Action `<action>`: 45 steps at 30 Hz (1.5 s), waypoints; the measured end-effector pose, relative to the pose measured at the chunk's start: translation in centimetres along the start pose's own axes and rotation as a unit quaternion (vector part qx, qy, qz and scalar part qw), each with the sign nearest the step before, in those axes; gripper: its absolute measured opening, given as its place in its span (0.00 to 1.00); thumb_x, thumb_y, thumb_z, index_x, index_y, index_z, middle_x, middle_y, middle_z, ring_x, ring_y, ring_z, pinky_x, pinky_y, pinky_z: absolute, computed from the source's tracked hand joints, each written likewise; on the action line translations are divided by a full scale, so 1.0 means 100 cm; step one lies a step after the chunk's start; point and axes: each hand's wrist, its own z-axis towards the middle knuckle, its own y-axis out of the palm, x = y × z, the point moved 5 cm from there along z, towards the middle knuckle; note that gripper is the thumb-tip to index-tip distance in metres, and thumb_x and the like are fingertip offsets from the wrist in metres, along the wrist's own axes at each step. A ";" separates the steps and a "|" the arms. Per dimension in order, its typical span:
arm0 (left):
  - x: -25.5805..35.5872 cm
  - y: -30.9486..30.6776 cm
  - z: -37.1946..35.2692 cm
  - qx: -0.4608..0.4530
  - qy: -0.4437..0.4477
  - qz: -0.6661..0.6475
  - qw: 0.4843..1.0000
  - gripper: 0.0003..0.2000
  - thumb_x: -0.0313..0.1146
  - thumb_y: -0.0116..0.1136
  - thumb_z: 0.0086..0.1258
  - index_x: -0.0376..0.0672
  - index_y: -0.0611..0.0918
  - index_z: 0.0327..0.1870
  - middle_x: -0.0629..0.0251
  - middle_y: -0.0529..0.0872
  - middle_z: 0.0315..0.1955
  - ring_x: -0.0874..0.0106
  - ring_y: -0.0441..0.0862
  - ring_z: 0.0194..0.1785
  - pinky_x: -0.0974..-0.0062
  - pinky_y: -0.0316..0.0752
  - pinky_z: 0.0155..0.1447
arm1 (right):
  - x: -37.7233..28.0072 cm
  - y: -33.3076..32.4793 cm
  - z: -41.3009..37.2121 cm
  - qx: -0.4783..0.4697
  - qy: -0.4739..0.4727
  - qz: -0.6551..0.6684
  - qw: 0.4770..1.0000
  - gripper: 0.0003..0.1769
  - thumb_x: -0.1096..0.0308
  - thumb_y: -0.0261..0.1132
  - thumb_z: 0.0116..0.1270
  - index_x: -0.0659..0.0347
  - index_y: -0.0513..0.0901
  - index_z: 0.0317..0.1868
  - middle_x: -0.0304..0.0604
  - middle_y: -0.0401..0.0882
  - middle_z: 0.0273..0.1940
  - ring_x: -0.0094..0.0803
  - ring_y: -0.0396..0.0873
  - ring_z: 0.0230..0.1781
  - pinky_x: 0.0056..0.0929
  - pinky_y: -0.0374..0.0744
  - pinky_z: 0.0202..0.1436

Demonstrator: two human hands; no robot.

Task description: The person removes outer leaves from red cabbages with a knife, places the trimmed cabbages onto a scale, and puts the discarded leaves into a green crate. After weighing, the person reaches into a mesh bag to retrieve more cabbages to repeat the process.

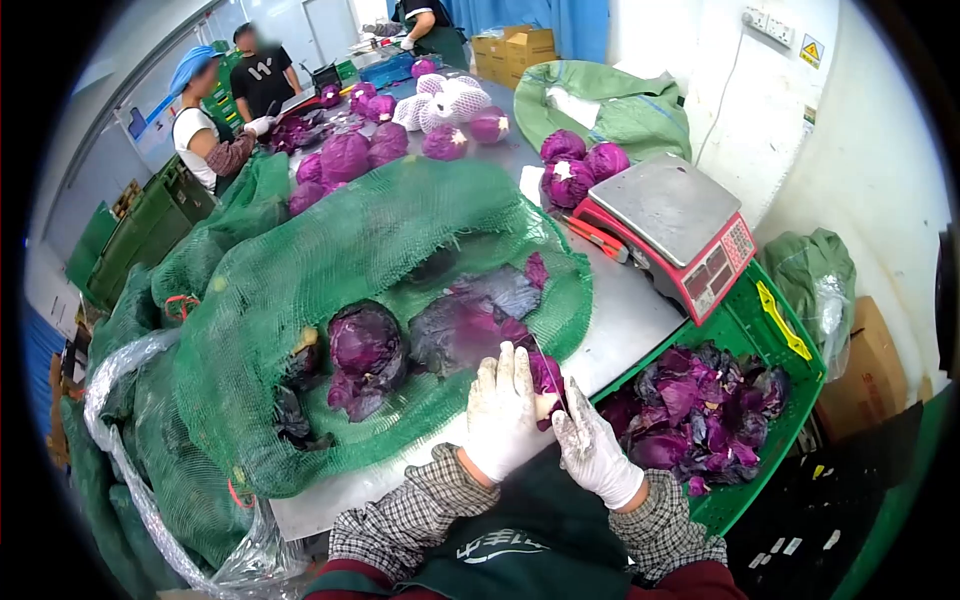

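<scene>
My left hand [499,412], in a stained white glove, holds a red cabbage [546,376] at the table edge, its fingers lying along the cabbage's left side. The cabbage's pale stem end faces me. Against its right side, my gloved right hand [597,447] grips a knife [553,378]; the handle is mostly hidden in the palm and the thin blade points away from me. Just beyond my hands, loose dark outer leaves [465,325] lie on a green mesh sack [300,262], beside another cabbage [366,345] with loosened leaves.
A green crate [735,507] of purple leaves [700,405] stands at right, below a red scale [675,215]. Several cabbages [345,157] and net-wrapped ones [440,102] lie farther up the metal table [625,325]. Co-workers [205,135] stand at the far side.
</scene>
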 end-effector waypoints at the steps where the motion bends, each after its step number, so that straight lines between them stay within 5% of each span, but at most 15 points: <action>1: 0.003 0.005 0.001 0.008 0.004 0.008 1.000 0.41 0.46 0.67 0.53 0.25 0.67 0.64 0.37 0.70 0.62 0.44 0.71 0.59 0.51 0.70 0.59 | 0.002 -0.001 -0.002 0.006 0.013 0.004 1.000 0.29 0.68 0.48 0.75 0.79 0.54 0.69 0.74 0.58 0.67 0.62 0.66 0.66 0.41 0.68 0.69; 8: 0.009 0.010 0.008 0.015 -0.012 0.023 1.000 0.35 0.44 0.62 0.59 0.25 0.70 0.62 0.38 0.73 0.59 0.41 0.72 0.58 0.50 0.69 0.60 | 0.006 0.000 0.007 -0.009 0.101 0.054 0.993 0.35 0.60 0.48 0.76 0.81 0.51 0.70 0.73 0.56 0.68 0.58 0.60 0.70 0.39 0.64 0.72; 18: 0.018 0.011 0.010 -0.035 -0.029 0.023 0.999 0.42 0.45 0.69 0.47 0.28 0.69 0.63 0.42 0.71 0.61 0.44 0.69 0.62 0.52 0.68 0.61 | 0.078 -0.016 0.042 -0.014 0.149 -0.042 0.988 0.19 0.75 0.49 0.72 0.79 0.70 0.58 0.70 0.74 0.52 0.57 0.77 0.53 0.39 0.76 0.59; 19: 0.016 0.009 0.003 -0.021 -0.017 0.005 1.000 0.44 0.45 0.71 0.45 0.28 0.68 0.64 0.42 0.70 0.62 0.45 0.68 0.63 0.52 0.67 0.63 | 0.100 -0.009 0.035 0.005 0.104 -0.065 0.992 0.19 0.73 0.47 0.74 0.75 0.69 0.60 0.68 0.75 0.52 0.55 0.76 0.55 0.42 0.75 0.61; 20: 0.010 0.008 -0.005 -0.007 -0.007 -0.010 1.000 0.47 0.45 0.72 0.43 0.28 0.66 0.65 0.42 0.69 0.63 0.45 0.67 0.63 0.52 0.66 0.64 | 0.068 -0.016 0.037 0.195 -0.211 -0.308 0.907 0.12 0.69 0.50 0.75 0.70 0.75 0.44 0.59 0.80 0.39 0.44 0.81 0.33 0.38 0.80 0.33; 21: -0.001 0.005 -0.014 0.007 -0.001 -0.035 0.999 0.50 0.45 0.74 0.41 0.28 0.63 0.66 0.41 0.69 0.63 0.45 0.68 0.62 0.51 0.62 0.67 | 0.096 -0.019 0.035 0.129 0.054 -0.001 0.990 0.12 0.66 0.50 0.76 0.68 0.75 0.43 0.55 0.81 0.36 0.37 0.80 0.27 0.32 0.77 0.27; 22: -0.014 0.001 -0.025 0.033 0.016 -0.070 0.997 0.53 0.44 0.76 0.40 0.30 0.60 0.69 0.41 0.68 0.63 0.46 0.67 0.63 0.52 0.60 0.69 | 0.089 -0.012 0.023 0.032 0.314 0.304 0.899 0.13 0.63 0.51 0.77 0.66 0.75 0.42 0.50 0.82 0.32 0.30 0.79 0.21 0.26 0.74 0.21; 26: -0.079 -0.006 -0.061 0.022 -0.050 -0.243 0.968 0.54 0.38 0.80 0.41 0.35 0.58 0.71 0.48 0.65 0.66 0.56 0.65 0.67 0.59 0.59 0.72 | 0.108 -0.012 0.001 0.143 0.300 0.372 0.867 0.16 0.55 0.53 0.77 0.60 0.75 0.41 0.39 0.78 0.21 0.21 0.65 0.08 0.20 0.66 0.12; 28: -0.122 0.011 -0.080 -0.002 -0.150 -0.440 0.885 0.54 0.41 0.80 0.41 0.34 0.58 0.71 0.47 0.66 0.65 0.55 0.64 0.69 0.59 0.60 0.72 | 0.122 -0.042 -0.024 0.230 0.346 0.409 0.813 0.16 0.54 0.53 0.77 0.59 0.74 0.42 0.39 0.78 0.22 0.20 0.64 0.08 0.21 0.66 0.11; 30: -0.117 0.000 -0.071 -0.031 -0.200 -0.570 0.796 0.51 0.40 0.79 0.47 0.33 0.58 0.71 0.47 0.62 0.67 0.58 0.59 0.73 0.62 0.57 0.75 | 0.166 -0.089 -0.071 0.299 0.402 0.358 0.788 0.17 0.56 0.52 0.77 0.60 0.74 0.55 0.44 0.83 0.28 0.27 0.71 0.12 0.27 0.72 0.15; 31: -0.122 0.003 -0.071 -0.047 -0.168 -0.518 0.837 0.51 0.40 0.78 0.47 0.34 0.58 0.71 0.47 0.60 0.68 0.57 0.58 0.74 0.61 0.55 0.75 | 0.172 -0.111 -0.081 0.287 0.402 0.237 0.837 0.20 0.57 0.54 0.76 0.61 0.69 0.59 0.49 0.80 0.37 0.32 0.72 0.24 0.28 0.72 0.27; 35: -0.088 0.000 -0.045 -0.116 -0.015 -0.345 0.931 0.52 0.41 0.78 0.47 0.40 0.58 0.74 0.45 0.52 0.73 0.53 0.51 0.77 0.60 0.52 0.76 | 0.149 -0.169 -0.097 0.254 0.321 -0.089 0.908 0.36 0.62 0.60 0.73 0.66 0.54 0.74 0.61 0.72 0.62 0.42 0.76 0.58 0.30 0.73 0.60; 39: -0.043 -0.003 -0.026 -0.117 0.089 -0.279 0.949 0.58 0.38 0.79 0.42 0.33 0.52 0.74 0.43 0.55 0.72 0.50 0.55 0.75 0.61 0.54 0.76 | 0.052 -0.109 -0.028 0.157 0.120 0.053 0.979 0.21 0.72 0.70 0.61 0.67 0.78 0.54 0.55 0.75 0.60 0.39 0.76 0.60 0.32 0.74 0.64; 42: -0.032 -0.001 -0.026 -0.126 0.112 -0.240 0.956 0.58 0.37 0.79 0.42 0.33 0.52 0.74 0.42 0.55 0.72 0.48 0.56 0.75 0.61 0.56 0.75 | -0.001 -0.057 0.004 0.034 -0.058 0.055 0.996 0.25 0.65 0.74 0.58 0.65 0.78 0.55 0.51 0.80 0.49 0.39 0.81 0.49 0.32 0.80 0.51; 45: -0.035 -0.004 -0.025 -0.147 0.104 -0.242 0.953 0.57 0.36 0.79 0.42 0.33 0.53 0.73 0.41 0.55 0.72 0.48 0.56 0.74 0.61 0.56 0.75 | 0.010 -0.030 0.016 -0.013 -0.066 0.077 0.995 0.19 0.68 0.71 0.60 0.66 0.79 0.50 0.50 0.80 0.45 0.40 0.82 0.44 0.29 0.81 0.47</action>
